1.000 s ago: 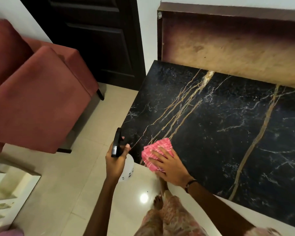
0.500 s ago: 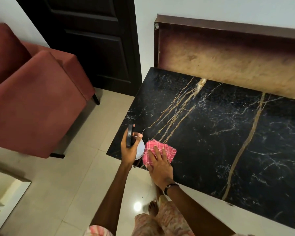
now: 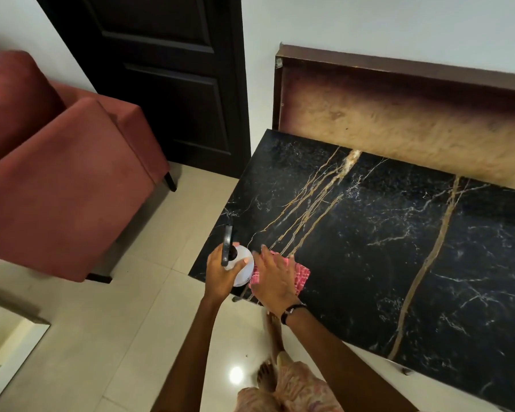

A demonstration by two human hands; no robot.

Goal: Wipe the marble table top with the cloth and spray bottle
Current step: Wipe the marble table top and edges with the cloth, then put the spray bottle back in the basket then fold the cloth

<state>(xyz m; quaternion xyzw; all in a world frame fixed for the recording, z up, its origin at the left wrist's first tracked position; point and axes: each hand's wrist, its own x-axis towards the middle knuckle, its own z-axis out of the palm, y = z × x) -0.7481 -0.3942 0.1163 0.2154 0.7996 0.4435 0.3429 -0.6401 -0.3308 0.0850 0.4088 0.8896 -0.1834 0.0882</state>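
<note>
The black marble table top (image 3: 384, 248) with gold and white veins fills the right half of the view. A pink checked cloth (image 3: 302, 276) lies flat near the table's front left corner, pressed under my right hand (image 3: 275, 278), whose fingers are spread over it. My left hand (image 3: 222, 275) grips a white spray bottle (image 3: 244, 267) with a black trigger head, held just over that same corner, right beside the cloth.
A wooden panel (image 3: 399, 120) stands against the wall behind the table. A red armchair (image 3: 57, 173) sits to the left across a strip of beige tiled floor (image 3: 116, 322). A dark door (image 3: 167, 78) is behind it. My bare feet are below the table edge.
My left hand has brought the spray bottle from beside the table to over its front left corner. The right hand and cloth have slid slightly toward that corner.
</note>
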